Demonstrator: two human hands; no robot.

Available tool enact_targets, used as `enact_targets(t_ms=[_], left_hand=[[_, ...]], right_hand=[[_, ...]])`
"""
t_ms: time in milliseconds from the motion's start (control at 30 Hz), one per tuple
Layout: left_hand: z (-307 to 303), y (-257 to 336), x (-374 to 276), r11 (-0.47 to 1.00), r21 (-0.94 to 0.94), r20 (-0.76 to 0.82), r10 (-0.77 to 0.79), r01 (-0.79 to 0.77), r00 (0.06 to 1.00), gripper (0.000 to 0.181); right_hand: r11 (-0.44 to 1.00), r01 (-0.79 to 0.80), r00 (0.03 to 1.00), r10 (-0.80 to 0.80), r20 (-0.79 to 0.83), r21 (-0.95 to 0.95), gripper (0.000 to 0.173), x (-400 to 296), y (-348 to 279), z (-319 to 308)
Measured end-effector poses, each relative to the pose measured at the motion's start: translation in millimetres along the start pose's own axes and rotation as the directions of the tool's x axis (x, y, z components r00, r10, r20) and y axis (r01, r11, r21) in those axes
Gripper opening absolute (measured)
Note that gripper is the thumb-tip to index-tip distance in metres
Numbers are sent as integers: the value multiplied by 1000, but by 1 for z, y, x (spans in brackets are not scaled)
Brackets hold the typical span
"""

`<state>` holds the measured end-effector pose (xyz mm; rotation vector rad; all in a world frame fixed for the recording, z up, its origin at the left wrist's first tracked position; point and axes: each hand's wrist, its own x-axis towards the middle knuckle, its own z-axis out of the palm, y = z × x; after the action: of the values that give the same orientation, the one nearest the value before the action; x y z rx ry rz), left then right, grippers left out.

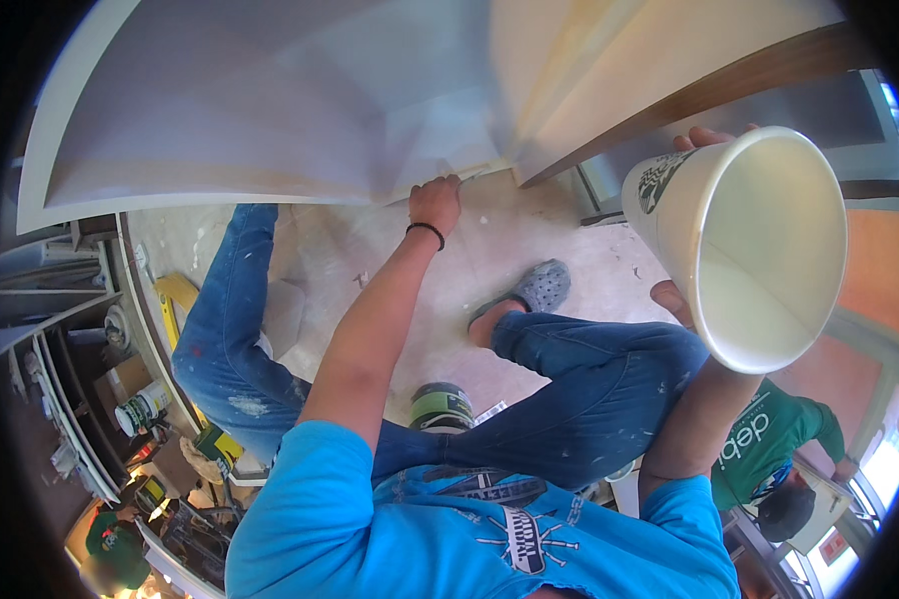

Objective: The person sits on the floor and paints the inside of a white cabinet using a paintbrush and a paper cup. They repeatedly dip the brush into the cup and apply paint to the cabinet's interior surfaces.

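Observation:
My right hand [674, 299] grips a large white paper cup [667, 187] with a dark printed emblem. The cup is tilted towards me, and a pale, whitish liquid [749, 299] seems to lie inside along its lower wall. Most of the fingers are hidden behind it. My left hand [436, 204], with a dark beaded bracelet at the wrist, is curled at the lower edge of a white panel [270, 112]. A thin, pale-tipped tool [476, 177] shows just beyond its fingers; the rest is hidden, so its kind is unclear.
A brown wooden edge [704, 90] runs along the right panel. Between my knees stands a paint bucket [440, 408]; a yellow level [169, 322] lies left. Shelves with cans [142, 408] fill the left. Green-shirted people work at lower right [772, 449] and lower left [116, 554].

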<state>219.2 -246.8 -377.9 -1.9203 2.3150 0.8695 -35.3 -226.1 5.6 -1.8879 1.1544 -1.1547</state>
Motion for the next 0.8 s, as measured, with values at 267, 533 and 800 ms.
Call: enact_targets(t_ms=[267, 533, 800], left_hand=[[7, 20, 16, 999, 15, 85, 39, -40, 996, 22], [14, 16, 20, 999, 18, 66, 42, -44, 997, 21], [5, 4, 13, 996, 89, 94, -4, -4, 996, 24]], right_hand=[[998, 49, 999, -48, 24, -32, 116, 5, -1, -1], [996, 27, 1000, -28, -10, -89, 113, 0, 4, -1], [997, 43, 999, -42, 14, -68, 112, 1, 1, 0]])
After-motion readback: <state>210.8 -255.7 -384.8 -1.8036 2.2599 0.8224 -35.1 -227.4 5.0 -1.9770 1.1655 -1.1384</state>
